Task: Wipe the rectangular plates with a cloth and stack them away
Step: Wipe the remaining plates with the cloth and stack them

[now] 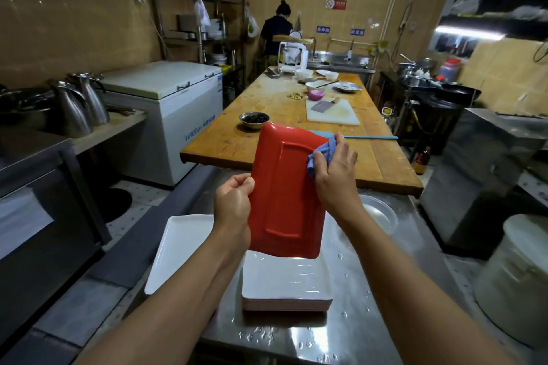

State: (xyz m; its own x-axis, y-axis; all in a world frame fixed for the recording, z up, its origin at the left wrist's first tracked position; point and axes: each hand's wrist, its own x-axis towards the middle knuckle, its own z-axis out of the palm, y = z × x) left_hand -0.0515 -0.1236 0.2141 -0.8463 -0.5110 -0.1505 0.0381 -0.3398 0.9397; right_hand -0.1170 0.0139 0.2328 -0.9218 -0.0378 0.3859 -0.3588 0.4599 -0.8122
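Glossy red plate (284, 192) — ribbed underside, seemingly — under bunched blue cloth (323, 154).

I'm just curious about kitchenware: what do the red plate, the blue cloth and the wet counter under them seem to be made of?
Red plate: probably melamine or glazed ceramic; smooth, glossy, with a moulded rectangular foot ridge. Which one, the look leaves open.
Blue cloth: soft woven fabric, matte, bunched in folds under the right hand.
Counter: stainless steel, going by its grey reflective sheen and the beaded water drops.

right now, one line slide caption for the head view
Left hand holds a red plate upright while right hand wipes it with a blue cloth.
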